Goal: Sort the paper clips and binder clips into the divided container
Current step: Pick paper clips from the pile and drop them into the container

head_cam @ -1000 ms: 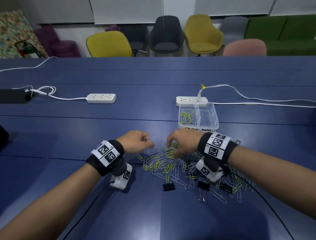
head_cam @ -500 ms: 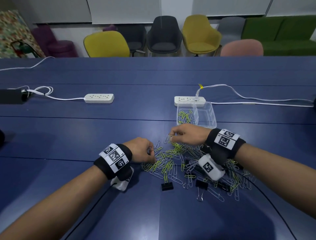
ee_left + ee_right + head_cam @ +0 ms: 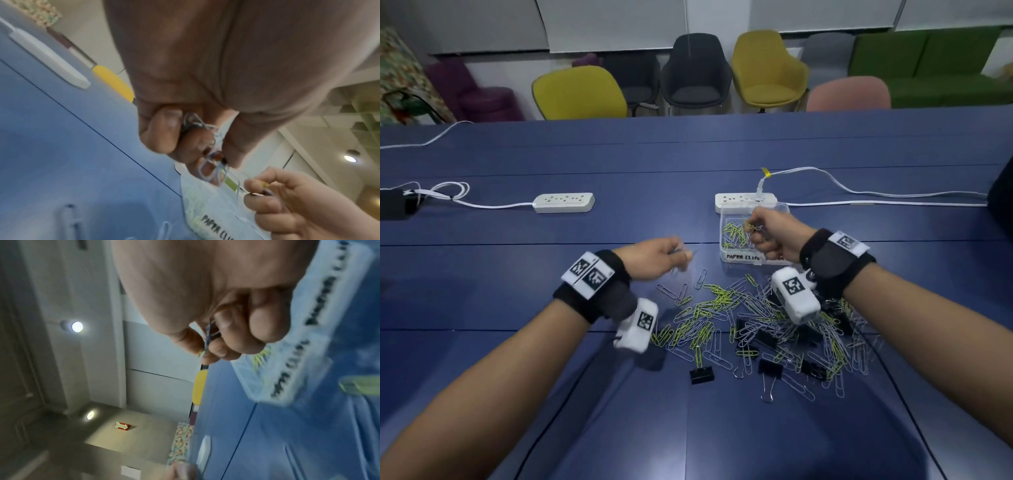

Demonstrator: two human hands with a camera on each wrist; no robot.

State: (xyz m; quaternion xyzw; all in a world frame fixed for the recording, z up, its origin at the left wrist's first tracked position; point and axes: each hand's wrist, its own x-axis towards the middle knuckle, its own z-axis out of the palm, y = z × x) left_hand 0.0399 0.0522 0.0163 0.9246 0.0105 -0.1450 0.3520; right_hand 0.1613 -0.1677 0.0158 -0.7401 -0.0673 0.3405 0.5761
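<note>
Most of the job left. L→R: left hand above table w/ fingers curled, pinching a few silver paper clips. Mixed pile of paper clips + black binder clips near front of divided container. Right hand over paper-clip compartment, pinching clips. Some clips already inside; no binder clips visibly sorted.
</note>
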